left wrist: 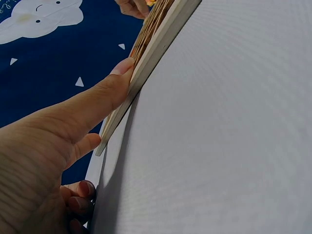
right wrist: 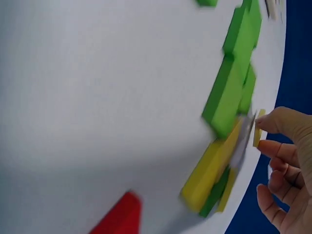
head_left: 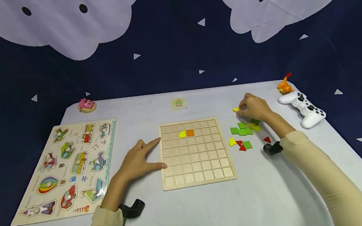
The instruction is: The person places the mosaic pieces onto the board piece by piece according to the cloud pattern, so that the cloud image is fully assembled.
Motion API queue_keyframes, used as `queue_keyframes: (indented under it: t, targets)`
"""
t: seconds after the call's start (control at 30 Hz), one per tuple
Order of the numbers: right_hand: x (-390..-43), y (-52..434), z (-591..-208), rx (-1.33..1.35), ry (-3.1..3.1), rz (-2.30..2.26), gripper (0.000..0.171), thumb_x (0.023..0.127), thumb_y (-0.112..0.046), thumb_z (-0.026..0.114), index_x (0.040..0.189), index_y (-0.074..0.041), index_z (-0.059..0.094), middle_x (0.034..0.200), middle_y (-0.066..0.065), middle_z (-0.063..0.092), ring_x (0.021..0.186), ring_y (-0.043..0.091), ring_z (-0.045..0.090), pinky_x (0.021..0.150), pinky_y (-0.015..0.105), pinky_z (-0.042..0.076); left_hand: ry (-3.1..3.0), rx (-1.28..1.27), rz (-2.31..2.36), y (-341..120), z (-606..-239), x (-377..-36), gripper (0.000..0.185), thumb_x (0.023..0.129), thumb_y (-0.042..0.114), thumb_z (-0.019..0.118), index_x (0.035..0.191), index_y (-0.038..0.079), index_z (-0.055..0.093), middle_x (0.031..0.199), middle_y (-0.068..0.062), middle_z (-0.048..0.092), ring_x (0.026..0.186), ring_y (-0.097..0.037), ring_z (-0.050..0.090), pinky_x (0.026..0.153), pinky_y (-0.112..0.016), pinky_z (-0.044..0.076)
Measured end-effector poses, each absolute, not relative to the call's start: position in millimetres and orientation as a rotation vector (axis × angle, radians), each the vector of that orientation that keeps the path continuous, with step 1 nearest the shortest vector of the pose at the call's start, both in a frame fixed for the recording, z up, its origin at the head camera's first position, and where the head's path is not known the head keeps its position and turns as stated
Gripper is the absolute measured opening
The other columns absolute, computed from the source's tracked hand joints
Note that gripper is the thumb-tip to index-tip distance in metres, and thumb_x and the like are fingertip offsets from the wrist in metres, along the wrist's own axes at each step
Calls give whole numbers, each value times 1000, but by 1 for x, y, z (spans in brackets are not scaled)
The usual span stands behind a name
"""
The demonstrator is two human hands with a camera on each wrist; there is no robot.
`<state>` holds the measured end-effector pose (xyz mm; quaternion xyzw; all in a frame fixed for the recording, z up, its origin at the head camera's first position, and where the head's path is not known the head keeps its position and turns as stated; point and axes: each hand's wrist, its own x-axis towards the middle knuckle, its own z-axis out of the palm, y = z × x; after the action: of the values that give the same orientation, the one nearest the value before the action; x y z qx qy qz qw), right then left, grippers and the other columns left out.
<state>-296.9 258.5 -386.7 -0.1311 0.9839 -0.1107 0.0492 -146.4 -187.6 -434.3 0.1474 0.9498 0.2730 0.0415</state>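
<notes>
Left hand [head_left: 136, 163] is touching the grid board [head_left: 196, 166], right hand [head_left: 255, 107] is pinching a yellow piece [head_left: 236, 109]

On the left, thumb and forefinger are standing straight and apart, touching the board's left edge without gripping it. The board is lying flat in the middle, nearly square, so it is showing no clear long axis. A yellow quarter-circle [head_left: 182, 134] and an orange square [head_left: 190, 133] are sitting side by side in it. To the right, beyond the green squares [head_left: 242, 132], the right thumb and forefinger are gripping the yellow piece. Its visible part is lying longer from left to right; the fingers are hiding the rest, so I cannot tell where it is pointing. The step in hand seems to be taking this piece; the next move is probably calling for a clean lift.
</notes>
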Motion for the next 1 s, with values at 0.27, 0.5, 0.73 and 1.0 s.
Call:
queue_keyframes:
  t: [0.27,0.5,0.73,1.0]
  targets:
    - [-287,223,-383,-679,3022,-406,29,82,-25,76,100,-2,76,103,10,57,86,25,55,75,44,48,2913,449,832,-189,-432,-147,99,66,62,82,150,24,46,86,-3,42,69,-16,37,62,-30,31]
    - [-273,182,-377,-896,2973,-476,24,81,-24,74,97,-7,77,102,5,58,88,22,58,74,42,50,2909,452,835,-189,-431,-147,99,66,63,82,150,24,46,88,-4,44,69,-16,38,62,-30,32]
    - [-256,138,-374,-1137,2890,-490,22,80,-23,79,95,-8,77,97,4,58,79,16,53,69,34,49,2899,444,835,-188,-431,-147,100,66,63,82,151,25,45,89,-4,44,70,-16,39,62,-30,32]
    - [-240,101,-380,-1338,2816,-464,17,80,-23,79,90,-9,77,92,2,58,74,10,49,67,27,47,2888,436,827,-187,-432,-147,100,67,64,82,151,26,44,89,-4,45,70,-17,39,63,-30,32]
